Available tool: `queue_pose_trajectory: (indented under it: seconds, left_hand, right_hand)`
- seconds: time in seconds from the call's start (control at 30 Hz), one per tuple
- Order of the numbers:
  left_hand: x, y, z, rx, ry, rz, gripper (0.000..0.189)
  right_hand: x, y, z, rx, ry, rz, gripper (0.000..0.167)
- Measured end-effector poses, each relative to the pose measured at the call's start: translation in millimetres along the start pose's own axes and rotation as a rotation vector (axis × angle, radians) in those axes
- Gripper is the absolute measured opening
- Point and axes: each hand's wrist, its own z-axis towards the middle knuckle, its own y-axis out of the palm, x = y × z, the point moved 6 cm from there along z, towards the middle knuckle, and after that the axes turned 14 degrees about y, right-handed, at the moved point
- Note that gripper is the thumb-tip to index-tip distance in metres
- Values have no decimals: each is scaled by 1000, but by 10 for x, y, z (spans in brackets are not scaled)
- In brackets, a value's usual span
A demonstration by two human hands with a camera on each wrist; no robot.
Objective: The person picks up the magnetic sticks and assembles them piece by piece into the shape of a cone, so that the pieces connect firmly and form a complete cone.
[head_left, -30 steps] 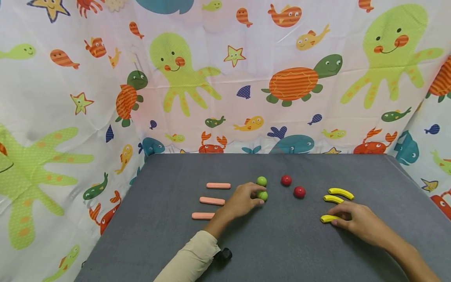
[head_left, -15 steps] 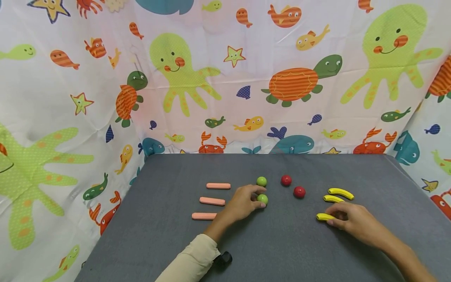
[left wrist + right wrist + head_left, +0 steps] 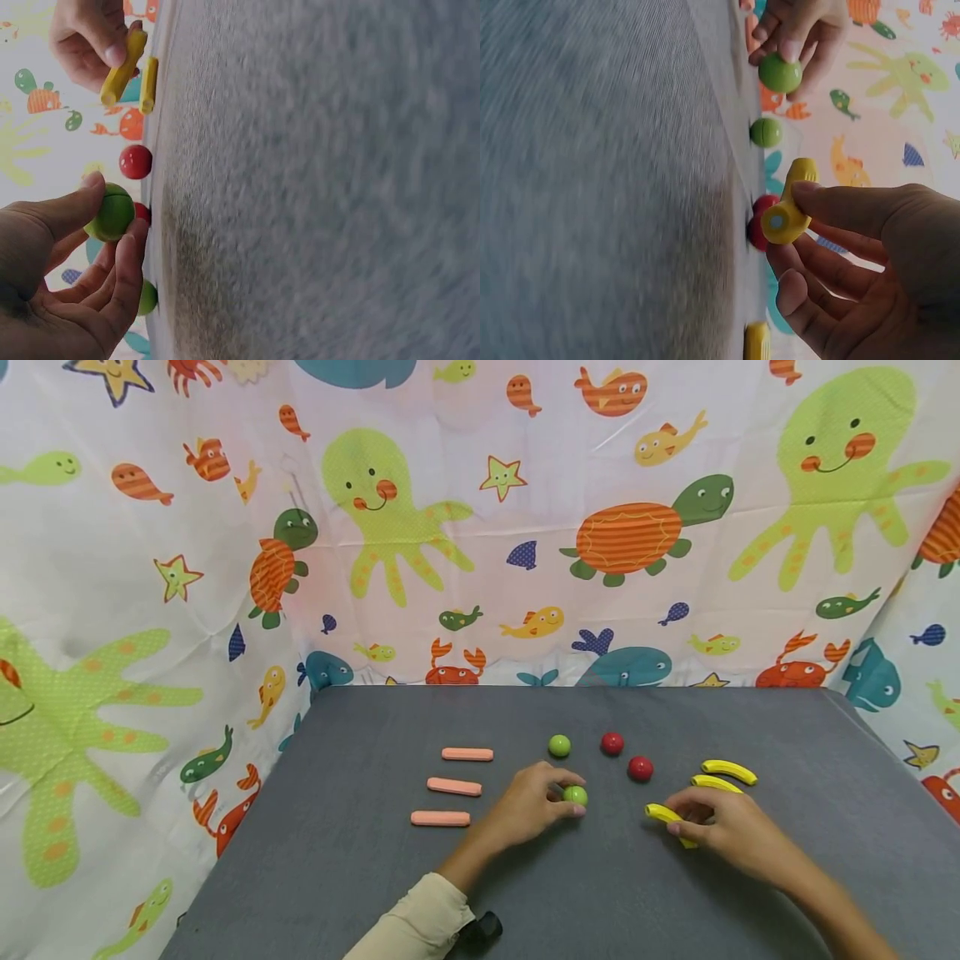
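My left hand (image 3: 534, 806) pinches a small green ball (image 3: 112, 213) between thumb and fingers, held off the grey table in the wrist views. A second green ball (image 3: 559, 746) lies on the table just beyond it. In my right hand (image 3: 723, 827) a yellow banana-shaped piece (image 3: 789, 202) is gripped between thumb and fingertips, raised and tilted. Behind that hand, two more yellow banana-shaped pieces (image 3: 729, 771) lie on the cloth, the nearer one partly covered by the hand. Two red balls (image 3: 641, 768) sit between the green and yellow things.
Several pink sausage-like sticks (image 3: 454, 787) lie in a column left of my left hand. The grey table (image 3: 360, 860) ends at the back against a white curtain (image 3: 465, 543) printed with sea animals. A black object (image 3: 487, 927) shows at my left wrist.
My left hand has drawn its green ball nearer and to the right, away from the other one. My right hand has lifted its banana-shaped piece and carried it left. The remaining pieces lie still.
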Motion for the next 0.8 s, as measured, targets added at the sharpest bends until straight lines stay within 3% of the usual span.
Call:
queue_pose_trajectory:
  seconds: [0.27, 0.8]
  left_hand:
    - [62, 107, -8, -5, 10, -42, 38]
    - [205, 235, 3, -55, 80, -86, 35]
  right_hand:
    - [-148, 144, -15, -31, -48, 19, 20]
    - [-247, 327, -20, -60, -19, 8, 20]
